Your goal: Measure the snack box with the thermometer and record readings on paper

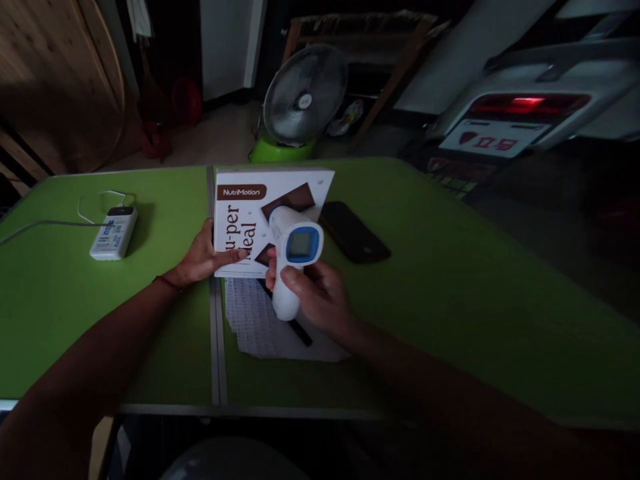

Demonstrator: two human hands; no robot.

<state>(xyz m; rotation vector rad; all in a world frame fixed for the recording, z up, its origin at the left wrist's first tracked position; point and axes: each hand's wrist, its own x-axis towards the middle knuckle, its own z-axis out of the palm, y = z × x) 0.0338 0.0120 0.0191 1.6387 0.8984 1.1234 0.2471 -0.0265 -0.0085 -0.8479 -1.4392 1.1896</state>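
My left hand [204, 259] grips the left side of a white box [240, 230] lettered "NutriMotion", its thumb lying across the front. The box is held up with its printed face toward me. In front of its right part, my right hand [320, 290] is wrapped round the handle of a white infrared thermometer [287, 293]. The blue-rimmed screen on the thermometer's back faces me and looks grey, with no digits I can read. Below the box lies a patterned paper sheet or cloth [255, 327], with a black pen-like stick [301, 333] on it, partly hidden by the thermometer.
On the green folding table [170, 340], a black phone [355, 232] lies right of the box. A white power bank [115, 233] with a cable sits at the left. Beyond the table stand a fan [305, 100] and, at right, the rear of a scooter [515, 120].
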